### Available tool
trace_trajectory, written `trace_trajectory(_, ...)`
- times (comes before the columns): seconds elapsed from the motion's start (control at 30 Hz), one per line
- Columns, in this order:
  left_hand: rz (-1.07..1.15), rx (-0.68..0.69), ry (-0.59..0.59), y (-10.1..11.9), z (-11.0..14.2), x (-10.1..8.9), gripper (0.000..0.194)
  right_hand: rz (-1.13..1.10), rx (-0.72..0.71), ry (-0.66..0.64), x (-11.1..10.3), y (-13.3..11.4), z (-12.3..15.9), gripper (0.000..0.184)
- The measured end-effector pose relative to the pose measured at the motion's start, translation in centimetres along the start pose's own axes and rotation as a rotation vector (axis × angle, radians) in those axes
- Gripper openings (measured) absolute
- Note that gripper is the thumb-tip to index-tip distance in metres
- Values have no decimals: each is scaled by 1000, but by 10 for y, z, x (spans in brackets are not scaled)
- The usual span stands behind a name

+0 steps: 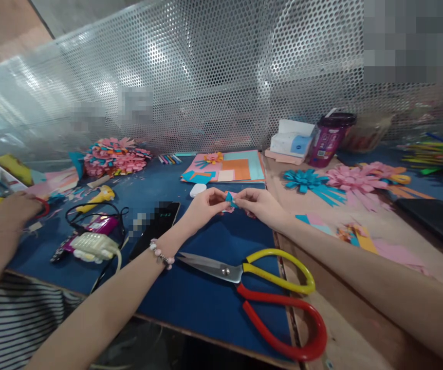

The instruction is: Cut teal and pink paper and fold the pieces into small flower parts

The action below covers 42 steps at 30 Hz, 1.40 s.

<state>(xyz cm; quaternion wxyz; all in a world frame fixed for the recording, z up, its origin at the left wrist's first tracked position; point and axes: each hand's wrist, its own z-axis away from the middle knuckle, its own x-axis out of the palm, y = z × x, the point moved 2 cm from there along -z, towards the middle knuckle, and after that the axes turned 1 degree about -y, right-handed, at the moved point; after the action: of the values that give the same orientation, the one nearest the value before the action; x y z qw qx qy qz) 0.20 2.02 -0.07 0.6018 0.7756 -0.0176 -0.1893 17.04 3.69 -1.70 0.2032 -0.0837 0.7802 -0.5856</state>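
Observation:
Over the middle of the blue tabletop, my left hand (208, 205) and my right hand (259, 206) meet at a small blue and pink piece of folded paper (229, 199). Both hands pinch it between thumb and fingers, one at each side. Closer to me lie large scissors (225, 271) with one yellow and one red handle, blades partly apart and pointing left. A white earbud case (198, 190) rests just beyond my left hand. Sheets of coloured paper (240, 167) are stacked past my hands, with cut pieces on top.
On the right are blue paper flowers (305, 180), pink paper flowers (354, 181), a purple cup (330, 139) and a black phone (433, 221). Leftward lie another phone (155, 228), a cabled purple device (102, 224) and a pink flower pile (115, 156). A co-worker's hand (15, 208) holds scissors at far left.

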Motion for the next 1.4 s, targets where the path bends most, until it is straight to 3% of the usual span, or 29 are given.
trace_trajectory(0.3,-58,25,86,1,0,-4,25,-151,66,-2,1,-5,2,21)
trace_trajectory(0.57,-93,52,59,3,1,-1,24,46,-26,36,2,-10,4,34)
trace_trajectory(0.9,-137,81,32,2,2,2,23,134,-109,53,2,-8,1,29)
trace_trajectory(1.4,-69,105,-13,6,3,5,19,-30,10,-2,0,-4,-1,30)
